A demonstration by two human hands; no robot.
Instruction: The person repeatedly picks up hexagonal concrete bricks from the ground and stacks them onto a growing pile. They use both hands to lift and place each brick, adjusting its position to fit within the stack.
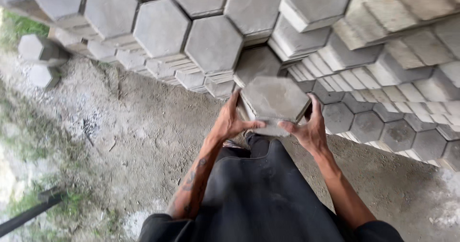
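Dirt ground [143, 141] | both hands clasp hexagonal paver [274, 98] | fingertips hidden beneath

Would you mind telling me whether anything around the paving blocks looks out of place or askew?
Two hexagonal blocks sit on the dirt at far left, apart from the neat stacks. Otherwise nothing stands out: the left hand and right hand grip a grey hexagonal block at its sides, level, with no visible cracks.

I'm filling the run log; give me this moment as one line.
left hand: grips block's left edge | right hand: grips right edge | grey hexagonal concrete paving block: held level | stacked hexagonal pavers: ahead
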